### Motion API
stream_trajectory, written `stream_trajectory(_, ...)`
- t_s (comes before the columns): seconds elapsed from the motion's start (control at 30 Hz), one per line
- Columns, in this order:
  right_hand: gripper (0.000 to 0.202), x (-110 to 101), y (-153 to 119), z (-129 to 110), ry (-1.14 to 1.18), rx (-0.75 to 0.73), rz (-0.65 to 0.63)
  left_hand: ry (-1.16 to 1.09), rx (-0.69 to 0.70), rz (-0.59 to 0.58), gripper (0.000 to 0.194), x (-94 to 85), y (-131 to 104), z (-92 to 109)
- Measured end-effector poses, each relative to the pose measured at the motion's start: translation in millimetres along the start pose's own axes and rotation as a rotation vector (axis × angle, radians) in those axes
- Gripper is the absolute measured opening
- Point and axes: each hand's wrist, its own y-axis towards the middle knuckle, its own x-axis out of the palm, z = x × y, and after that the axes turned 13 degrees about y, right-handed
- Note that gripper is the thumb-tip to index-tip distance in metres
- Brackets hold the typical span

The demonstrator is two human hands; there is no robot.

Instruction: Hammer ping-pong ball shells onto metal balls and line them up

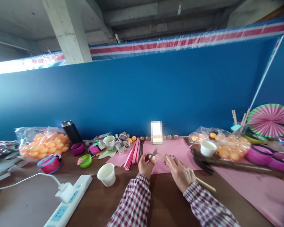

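My left hand (pixel 145 166) is closed around a small shiny silver ball (pixel 150 156) over the front left part of a pink sheet (pixel 177 151). A pale yellowish bit shows beside the ball. My right hand (pixel 181 171) holds a light wooden stick (pixel 205 184), whose back end sticks out behind the palm and whose front end reaches toward the ball. A pointed grey tip (pixel 154 151) shows beside the ball; what it belongs to is unclear. Small dark bits (pixel 172 156) lie on the sheet.
White cups (pixel 106 174) (pixel 208 148) stand left and right. A power strip (pixel 68 201) lies front left. Bags of orange balls (pixel 46 143) (pixel 232 146), folded pink strips (pixel 133 154), a black bottle (pixel 71 131) and a hammer (pixel 241 167) surround the sheet.
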Motion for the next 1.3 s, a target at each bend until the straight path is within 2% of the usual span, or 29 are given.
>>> stream_trajectory(0.1,0.036,1,0,1,0.006,0.023,0.038,-0.012,0.025,-0.029,0.035,1.0,1,-4)
stream_trajectory(0.27,0.035,1,0,0,-0.008,0.014,-0.019,-0.041,0.018,-0.044,0.035,1.9,1,-7)
stream_trajectory(0.53,0.036,-8,3,2,0.013,0.027,0.048,-0.015,-0.024,-0.002,0.032,-2.8,-1,6)
stream_trajectory(0.7,0.038,-1,0,-1,0.023,0.004,0.04,-0.058,0.017,-0.056,0.034,0.0,1,-2)
stream_trajectory(0.9,0.039,0,0,-1,-0.002,0.035,0.032,-0.035,0.018,-0.041,0.035,-0.9,1,-1)
stream_trajectory(1.03,0.038,0,0,1,-0.007,0.018,-0.018,-0.045,0.002,-0.023,0.035,-1.3,0,1)
stream_trajectory(1.2,0.039,-1,0,0,0.002,0.037,0.046,-0.055,-0.001,-0.024,0.036,-0.4,1,-6)
stream_trajectory(1.3,0.038,0,0,0,0.001,0.013,0.005,-0.039,0.008,-0.027,0.035,0.8,1,-7)
